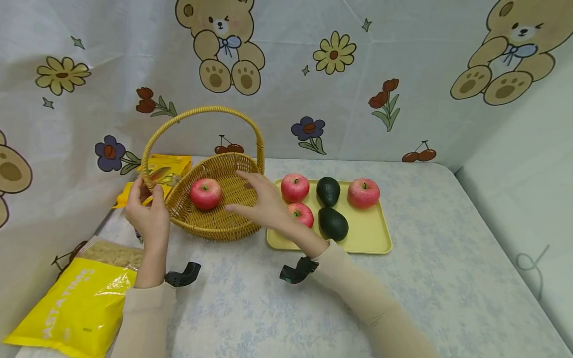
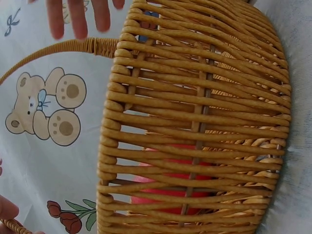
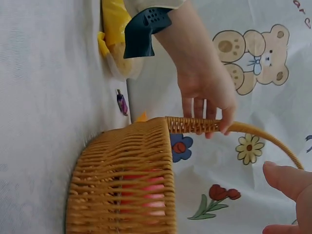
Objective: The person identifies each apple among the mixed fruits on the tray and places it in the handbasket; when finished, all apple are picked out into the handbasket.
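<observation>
A woven wicker basket [image 1: 224, 231] with a tall arched handle stands at the left of the table, with one red apple [image 1: 206, 194] inside. My left hand [image 1: 149, 211] pinches the left side of the handle between thumb and fingers, as the right wrist view also shows at the handle [image 3: 195, 125]. Over the basket's right side, my right hand [image 1: 265, 203] hovers with fingers and thumb spread apart, holding nothing. In the left wrist view, the fingertips of this right hand [image 2: 80, 19] show above the basket rim, and the apple [image 2: 170, 180] shows red through the weave.
A yellow tray [image 1: 369, 236] to the right carries several red apples [image 1: 363, 193] and two dark green avocados [image 1: 333, 223]. My right forearm passes over its left edge. A yellow pasta bag [image 1: 80, 303] lies at the front left; yellow packets [image 1: 172, 164] lie behind the basket.
</observation>
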`<state>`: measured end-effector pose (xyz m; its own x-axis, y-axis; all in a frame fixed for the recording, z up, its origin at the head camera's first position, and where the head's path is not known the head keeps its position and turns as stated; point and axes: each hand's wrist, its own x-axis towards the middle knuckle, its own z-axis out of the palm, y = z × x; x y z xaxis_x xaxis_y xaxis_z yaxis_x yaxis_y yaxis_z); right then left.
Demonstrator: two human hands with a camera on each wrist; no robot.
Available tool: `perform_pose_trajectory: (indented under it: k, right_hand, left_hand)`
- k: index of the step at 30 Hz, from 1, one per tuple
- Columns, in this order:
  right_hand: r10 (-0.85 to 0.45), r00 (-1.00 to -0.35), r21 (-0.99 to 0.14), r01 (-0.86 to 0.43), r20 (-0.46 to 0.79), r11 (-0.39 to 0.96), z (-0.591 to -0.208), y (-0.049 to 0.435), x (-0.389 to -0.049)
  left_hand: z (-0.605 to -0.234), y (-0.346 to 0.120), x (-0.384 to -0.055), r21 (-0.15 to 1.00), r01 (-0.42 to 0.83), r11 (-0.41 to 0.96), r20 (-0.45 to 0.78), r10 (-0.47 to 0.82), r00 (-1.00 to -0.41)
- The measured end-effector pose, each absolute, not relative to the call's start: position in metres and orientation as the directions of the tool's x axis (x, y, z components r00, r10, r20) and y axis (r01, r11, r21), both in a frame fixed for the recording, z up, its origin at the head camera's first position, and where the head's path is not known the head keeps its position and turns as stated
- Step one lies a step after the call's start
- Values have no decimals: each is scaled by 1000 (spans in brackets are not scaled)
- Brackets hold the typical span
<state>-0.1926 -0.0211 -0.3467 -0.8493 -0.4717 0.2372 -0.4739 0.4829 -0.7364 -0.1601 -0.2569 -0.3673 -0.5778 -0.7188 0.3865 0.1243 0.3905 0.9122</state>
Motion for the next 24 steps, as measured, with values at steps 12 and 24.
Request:
perform_pose_trajectory:
  k: [12,24]
  right_hand:
    - [-359,-867,-709,-491,345,505,-342,75,-181]
    - [-127,-927,-702,-352,353,619,-351,172,-194]
  left_hand:
    - [-367,-257,-159,913,107,393,378,-718,-584]
    - [-367,-257,-159,913,111,394,380,-717,-584]
